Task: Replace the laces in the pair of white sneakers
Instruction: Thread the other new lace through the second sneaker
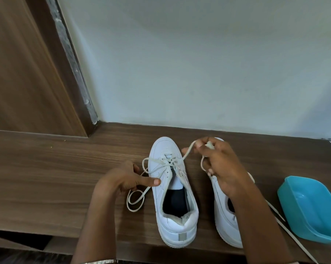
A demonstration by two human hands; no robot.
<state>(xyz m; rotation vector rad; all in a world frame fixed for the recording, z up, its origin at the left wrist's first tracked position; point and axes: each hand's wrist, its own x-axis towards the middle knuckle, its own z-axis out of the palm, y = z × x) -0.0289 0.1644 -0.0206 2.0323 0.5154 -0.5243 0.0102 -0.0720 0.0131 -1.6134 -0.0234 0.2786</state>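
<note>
Head view: two white sneakers sitting side by side on bench (46,168). Left hand (122,178) pinching left sneaker's (172,197) lace (140,195). Right hand (219,164) gripping its other end above right sneaker (225,221). Blue tub (311,208) resting at right.

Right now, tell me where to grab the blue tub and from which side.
Take the blue tub by its near-left rim, coming from above and from the left. It sits tilted with the open mouth facing up and left, so that thin edge is exposed for a pinch grip. Mind the loose lace lying alongside it.
</note>
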